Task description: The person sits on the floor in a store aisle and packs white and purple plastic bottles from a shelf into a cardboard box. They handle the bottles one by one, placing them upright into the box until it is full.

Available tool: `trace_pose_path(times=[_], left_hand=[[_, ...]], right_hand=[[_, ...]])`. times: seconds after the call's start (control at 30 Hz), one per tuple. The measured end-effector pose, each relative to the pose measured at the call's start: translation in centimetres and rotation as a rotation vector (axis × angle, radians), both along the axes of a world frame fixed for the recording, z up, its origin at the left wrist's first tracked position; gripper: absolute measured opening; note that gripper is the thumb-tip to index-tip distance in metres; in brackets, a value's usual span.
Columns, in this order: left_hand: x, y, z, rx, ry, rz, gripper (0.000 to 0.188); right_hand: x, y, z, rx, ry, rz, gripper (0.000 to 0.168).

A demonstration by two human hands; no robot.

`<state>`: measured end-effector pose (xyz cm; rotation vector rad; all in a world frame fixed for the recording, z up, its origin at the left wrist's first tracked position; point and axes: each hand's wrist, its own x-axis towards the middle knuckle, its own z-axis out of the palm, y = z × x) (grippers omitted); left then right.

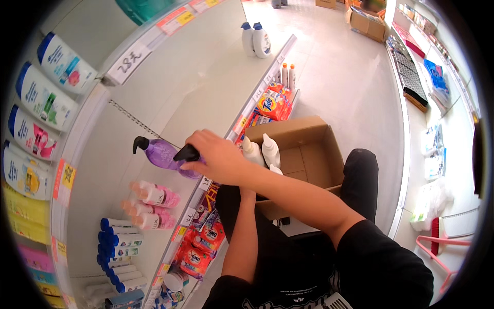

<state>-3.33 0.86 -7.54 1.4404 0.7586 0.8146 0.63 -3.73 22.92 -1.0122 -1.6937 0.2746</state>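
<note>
My right hand (pixel 210 156) grips a purple pump bottle (pixel 190 170) by its black pump head, over the front of the shelf (pixel 181 116). Beside it on the shelf stands a second purple pump bottle (pixel 162 153) with a black pump. My left forearm (pixel 242 239) reaches up beneath the right one. The left hand itself is hidden behind my right forearm, so its grip does not show. Close by is an open cardboard box (pixel 308 154) holding several white bottles (pixel 271 150) along its left side.
Pink Lux bottles (pixel 158 199) and blue-capped bottles (pixel 119 243) stand nearer on the shelf; two white pump bottles (pixel 256 40) are far along it. Below lie Tide packs (pixel 272 102) and OMO packs (pixel 197 260). Shampoo bottles (pixel 46 100) line the upper shelf. Another shelf (pixel 420 154) borders the aisle's right.
</note>
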Motion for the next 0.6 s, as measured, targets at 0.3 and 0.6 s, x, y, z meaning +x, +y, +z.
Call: trace_pose_path(times=[0.3,0.6], left_hand=[[-0.7,-4.3,3.5,-0.463,-0.139,0.351,0.058],[0.4,-5.1,5.8,-0.448,-0.116,0.463,0.066]], right_hand=[[13.9,-5.3,1.7,-0.100,0.051,-0.306,0.039],[23.3,-7.1,-12.4,-0.449,-0.268,-0.389,0.032]])
